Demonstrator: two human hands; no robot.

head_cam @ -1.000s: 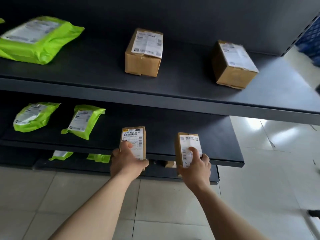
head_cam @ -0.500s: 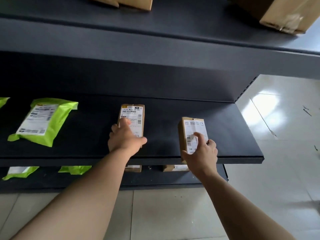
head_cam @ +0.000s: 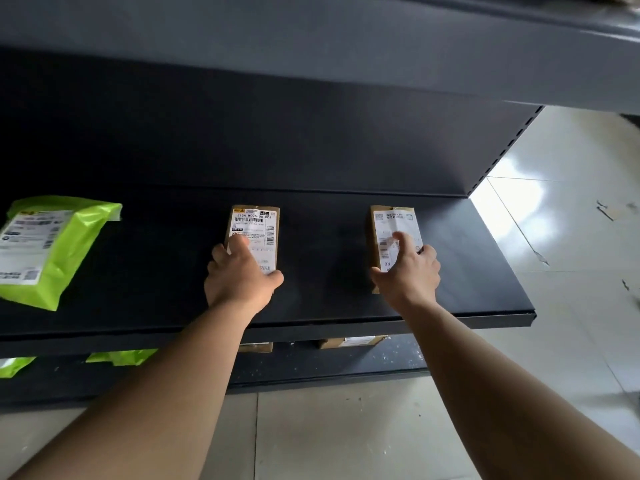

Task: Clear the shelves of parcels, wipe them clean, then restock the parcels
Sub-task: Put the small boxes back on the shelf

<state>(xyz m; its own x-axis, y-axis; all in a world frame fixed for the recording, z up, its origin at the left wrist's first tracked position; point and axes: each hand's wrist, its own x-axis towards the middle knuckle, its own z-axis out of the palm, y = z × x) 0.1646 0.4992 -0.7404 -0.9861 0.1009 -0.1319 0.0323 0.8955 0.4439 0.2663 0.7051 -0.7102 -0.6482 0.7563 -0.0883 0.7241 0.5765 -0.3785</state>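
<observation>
I note: left hand [head_cam: 242, 284] fingers grip barcode parcel [head_cam: 257, 223], right hand [head_cam: 408, 273] fingers grip creased-label parcel [head_cam: 389, 220] (both on shelf [head_cam: 329, 268]).

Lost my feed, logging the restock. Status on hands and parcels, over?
Left hand grips left box. Right hand grips right box. Both boxes down on middle shelf. Green mailer off to the left, clear of both.
</observation>
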